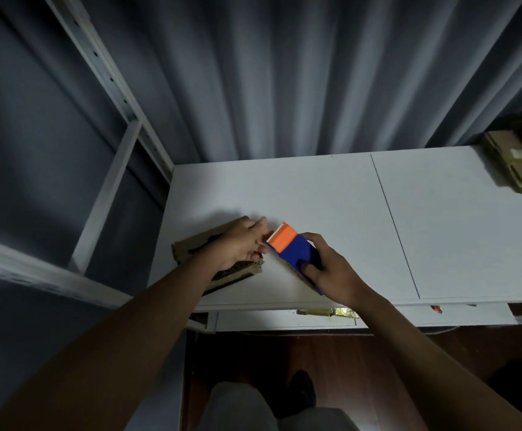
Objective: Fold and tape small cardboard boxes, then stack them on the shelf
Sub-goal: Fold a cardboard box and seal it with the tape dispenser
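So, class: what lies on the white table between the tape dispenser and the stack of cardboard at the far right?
Nothing but bare white table, crossed by one thin seam line between the tape dispenser and the cardboard stack, as the head view shows.

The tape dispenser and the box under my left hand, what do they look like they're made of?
Tape dispenser: likely hard plastic, judging by its smooth, solid blue body and orange toothed cutter end. Box: brown cardboard, matte, with creased flaps and raw edges.

One tape dispenser (295, 255), two hands (left (242, 244), right (331, 269)).
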